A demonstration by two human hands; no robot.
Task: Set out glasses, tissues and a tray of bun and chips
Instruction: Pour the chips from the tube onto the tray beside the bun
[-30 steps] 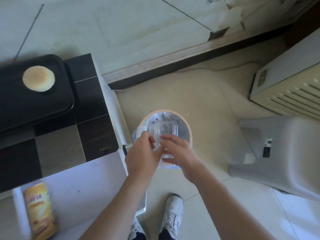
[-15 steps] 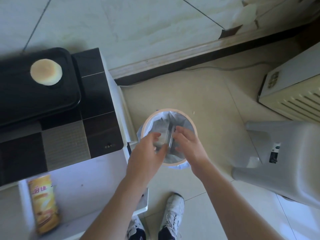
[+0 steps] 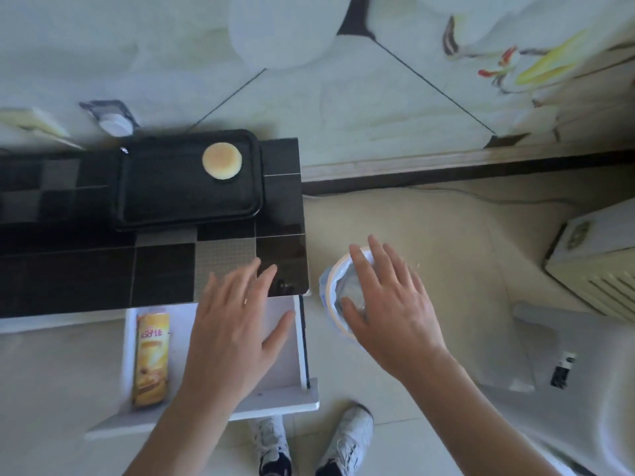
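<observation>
Bun (image 3: 222,160) alone on black tray (image 3: 165,201); chips can (image 3: 152,357) in drawer beside spread, empty left hand (image 3: 237,324).

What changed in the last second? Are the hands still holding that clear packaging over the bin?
No. Both hands let it go into the bin; the left hand and right hand now hover open. The bun stays on the tray, the chips can in the drawer.

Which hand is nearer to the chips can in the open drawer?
The left hand: it hovers just right of the chips can. The right hand is farther right, over the bin.
</observation>
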